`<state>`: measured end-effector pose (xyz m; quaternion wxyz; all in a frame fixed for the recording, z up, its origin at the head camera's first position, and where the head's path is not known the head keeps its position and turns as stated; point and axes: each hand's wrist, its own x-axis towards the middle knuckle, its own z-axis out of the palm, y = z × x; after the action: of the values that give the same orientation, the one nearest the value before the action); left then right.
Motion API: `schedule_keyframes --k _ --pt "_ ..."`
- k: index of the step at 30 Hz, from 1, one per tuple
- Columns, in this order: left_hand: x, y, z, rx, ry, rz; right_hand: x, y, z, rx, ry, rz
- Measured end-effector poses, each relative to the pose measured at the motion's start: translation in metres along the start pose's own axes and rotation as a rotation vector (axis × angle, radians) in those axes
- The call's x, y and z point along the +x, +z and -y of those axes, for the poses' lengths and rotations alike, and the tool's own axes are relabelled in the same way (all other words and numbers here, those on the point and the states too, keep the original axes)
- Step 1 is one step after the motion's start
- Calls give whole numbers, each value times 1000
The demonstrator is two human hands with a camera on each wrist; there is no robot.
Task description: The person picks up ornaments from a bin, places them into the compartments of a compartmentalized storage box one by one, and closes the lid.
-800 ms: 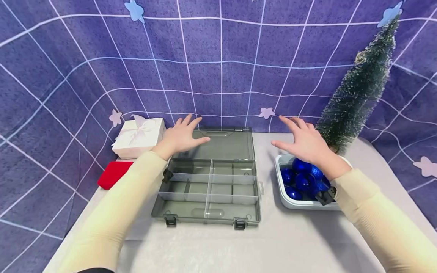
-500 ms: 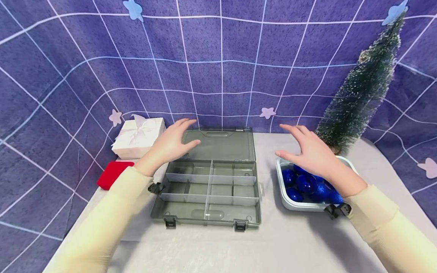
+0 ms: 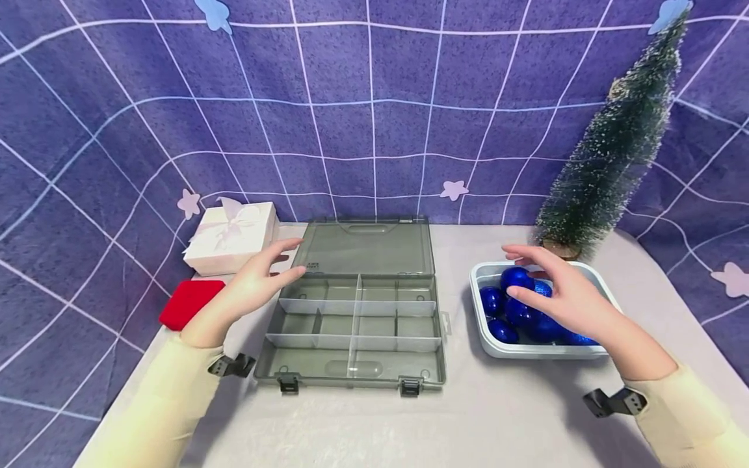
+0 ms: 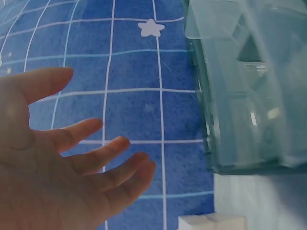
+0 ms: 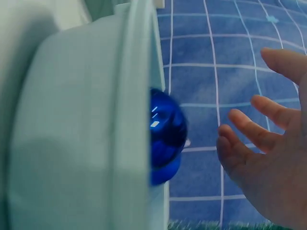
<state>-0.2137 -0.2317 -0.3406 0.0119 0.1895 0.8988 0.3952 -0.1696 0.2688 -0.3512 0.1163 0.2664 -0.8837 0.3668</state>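
My left hand hovers at the left edge of a grey see-through divided box, whose lid lies back behind it. Its fingers are relaxed and hold nothing; the left wrist view shows the bare palm. Over the white tub my right hand hangs with loosely bent, empty fingers. Several shiny blue ball ornaments fill the tub, and the hand hides part of them. In the right wrist view a blue ball shows above the tub's rim, apart from the fingers.
Behind the left arm stand a white gift box with a ribbon and a red item. A small frosted Christmas tree rises behind the tub. Purple grid cloth hangs along the back of the pale table.
Both hands have drawn back toward the person. The left hand has moved left, off the lid; the right has come down and to the right over the ornaments.
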Motion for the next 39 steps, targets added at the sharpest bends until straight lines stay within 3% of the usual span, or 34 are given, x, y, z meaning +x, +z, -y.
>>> schedule_keyframes --k 4,9,14,18,23,29,39 --pt "-17 3 12 -56 -35 -19 -16 1 -11 -24 11 -23" --pt "-33 11 27 -64 -90 -54 -33 8 -20 -84 92 -64" --pt "-42 14 44 -74 -228 -83 -41 16 -23 -149 134 -84" --pt "-46 20 60 -198 -319 -45 -44 21 -26 -195 132 -85" --pt "-51 26 74 -386 -303 -4 -48 25 -31 -245 122 -95" --pt "-57 29 86 -510 -263 28 -49 25 -31 -255 137 -113" --pt "-63 32 96 -563 -225 43 -48 25 -28 -200 153 -130"
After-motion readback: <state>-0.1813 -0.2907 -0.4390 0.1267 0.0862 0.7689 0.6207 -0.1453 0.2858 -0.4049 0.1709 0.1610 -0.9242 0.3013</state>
